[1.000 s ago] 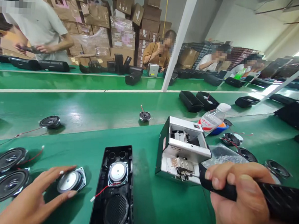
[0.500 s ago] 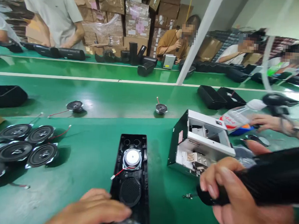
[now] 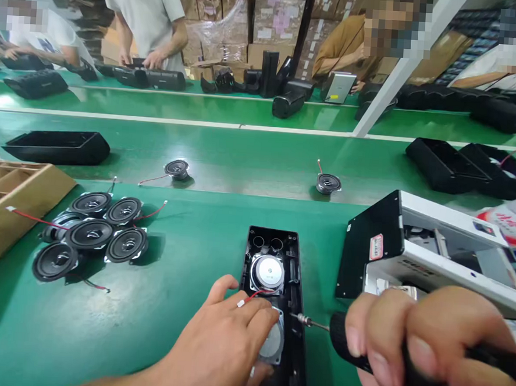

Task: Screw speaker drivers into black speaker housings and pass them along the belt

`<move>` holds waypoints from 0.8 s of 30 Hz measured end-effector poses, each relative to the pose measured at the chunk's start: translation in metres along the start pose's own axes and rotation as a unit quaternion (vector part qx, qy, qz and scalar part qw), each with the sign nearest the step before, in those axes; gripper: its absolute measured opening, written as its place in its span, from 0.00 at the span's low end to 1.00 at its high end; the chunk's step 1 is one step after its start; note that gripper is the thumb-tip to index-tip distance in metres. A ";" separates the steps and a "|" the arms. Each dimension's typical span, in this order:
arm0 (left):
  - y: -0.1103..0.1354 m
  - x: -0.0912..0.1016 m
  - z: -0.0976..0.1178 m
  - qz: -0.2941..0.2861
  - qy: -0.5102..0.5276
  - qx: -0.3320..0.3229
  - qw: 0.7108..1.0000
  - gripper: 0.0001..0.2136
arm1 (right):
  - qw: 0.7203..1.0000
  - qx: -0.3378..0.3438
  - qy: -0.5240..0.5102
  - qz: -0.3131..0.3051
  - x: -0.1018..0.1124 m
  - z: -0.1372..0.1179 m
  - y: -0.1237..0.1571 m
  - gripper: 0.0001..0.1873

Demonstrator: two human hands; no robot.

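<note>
A long black speaker housing (image 3: 289, 259) lies open on the green mat in front of me. One silver-backed driver (image 3: 267, 272) with a red wire sits in its upper bay. My left hand (image 3: 226, 345) is curled over a second silver driver (image 3: 272, 340) in the bay below it, fingers pressed on it. My right hand (image 3: 419, 342) is wrapped round a black electric screwdriver (image 3: 341, 333). Its bit (image 3: 305, 320) points left and reaches the housing's right edge beside the second driver.
A white and black screw feeder box (image 3: 386, 247) stands right of the housing. Several loose black drivers (image 3: 92, 232) lie at left beside a wooden tray (image 3: 17, 201). Two small drivers (image 3: 327, 183) and black housings (image 3: 57, 146) rest on the belt. Other people work across the line.
My view has swung left and down. My left hand carried a silver driver from the pile into the housing's lower bay. The screwdriver moved left from the feeder box to the housing.
</note>
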State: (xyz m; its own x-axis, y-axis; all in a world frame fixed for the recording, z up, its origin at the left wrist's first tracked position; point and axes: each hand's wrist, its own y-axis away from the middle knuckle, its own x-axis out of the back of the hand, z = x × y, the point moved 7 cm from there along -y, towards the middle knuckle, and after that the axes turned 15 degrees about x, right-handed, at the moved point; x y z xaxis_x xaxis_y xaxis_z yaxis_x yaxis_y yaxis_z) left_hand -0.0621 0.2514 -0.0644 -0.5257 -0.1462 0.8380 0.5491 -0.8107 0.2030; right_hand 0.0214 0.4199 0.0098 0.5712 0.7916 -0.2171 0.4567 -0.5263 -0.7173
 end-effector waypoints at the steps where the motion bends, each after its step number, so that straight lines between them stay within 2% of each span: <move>1: 0.000 -0.001 0.000 0.009 -0.001 -0.003 1.000 0.22 | 1.000 -0.009 -0.008 -0.007 -0.007 0.002 -0.001 0.19; 2: -0.001 -0.001 -0.001 0.017 0.000 -0.006 1.000 0.22 | 1.000 -0.020 -0.013 -0.010 -0.010 0.005 0.000 0.16; 4: -0.001 -0.001 -0.001 0.032 0.007 -0.015 0.999 0.23 | 0.999 -0.036 -0.022 -0.001 -0.011 0.009 0.002 0.02; 6: -0.001 0.001 -0.001 0.047 0.008 -0.021 0.999 0.24 | 0.998 -0.048 -0.027 0.023 -0.009 0.012 0.006 0.25; 7: -0.001 0.001 -0.001 0.053 0.007 -0.022 0.998 0.24 | 0.998 -0.051 -0.026 0.034 -0.010 0.014 0.007 0.31; 8: -0.001 0.002 -0.001 0.058 0.004 -0.022 0.998 0.24 | 0.998 -0.049 -0.024 0.044 -0.013 0.014 0.008 0.33; 10: -0.001 0.003 0.000 0.062 0.000 -0.022 0.998 0.23 | 0.998 -0.039 -0.020 0.054 -0.019 0.015 0.008 0.30; 13: -0.001 0.003 0.001 0.050 -0.002 -0.020 0.999 0.22 | 0.999 -0.028 -0.026 0.038 -0.028 0.018 0.007 0.28; 19: -0.003 0.002 0.002 0.024 -0.006 -0.011 1.000 0.20 | 0.999 -0.036 -0.026 0.019 -0.024 0.025 0.014 0.28; 24: -0.002 0.004 0.008 0.058 -0.022 -0.025 0.998 0.18 | 0.996 -0.063 -0.060 -0.023 -0.025 0.036 0.015 0.25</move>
State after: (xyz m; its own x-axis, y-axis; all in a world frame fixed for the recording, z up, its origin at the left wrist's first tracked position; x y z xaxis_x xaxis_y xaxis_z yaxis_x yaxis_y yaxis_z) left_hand -0.0596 0.2569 -0.0576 -0.4302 -0.2161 0.8765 0.5706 -0.8175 0.0785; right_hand -0.0104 0.4029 -0.0190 0.4650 0.8437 -0.2683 0.5670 -0.5166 -0.6417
